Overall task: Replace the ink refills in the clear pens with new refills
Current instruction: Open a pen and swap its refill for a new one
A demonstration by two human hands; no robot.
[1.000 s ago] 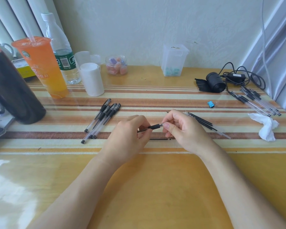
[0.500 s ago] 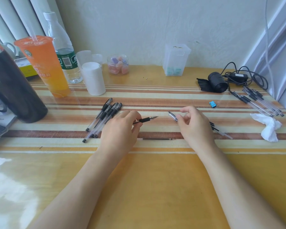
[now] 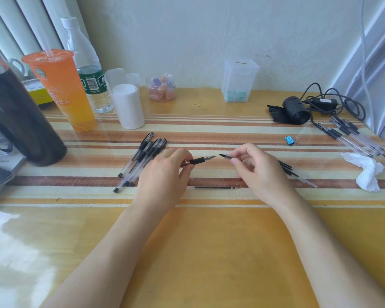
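Note:
My left hand [image 3: 165,174] grips a clear pen [image 3: 199,160] by its black grip, the tip pointing right. My right hand [image 3: 258,172] pinches a small dark-ended, cap-like piece [image 3: 225,155] just right of that tip, with a narrow gap between them. A single thin refill [image 3: 213,187] lies on the table [image 3: 209,252] between my hands. A bunch of clear pens [image 3: 142,158] lies left of my left hand. Several loose refills [image 3: 295,173] lie behind my right hand. More capped pens [image 3: 353,138] lie at the far right.
An orange drink cup [image 3: 62,90], a water bottle [image 3: 87,70], a white canister [image 3: 128,107] and a dark flask [image 3: 16,116] stand at the back left. A candy jar [image 3: 161,87], a clear box [image 3: 239,81], a black roll with cables [image 3: 296,110], a blue clip [image 3: 289,140] and a crumpled tissue [image 3: 367,172] lie behind and right.
My hands, together on the pen a second ago, drew apart as the right pulled the small piece off. The right hand has now brought it back close to the pen tip.

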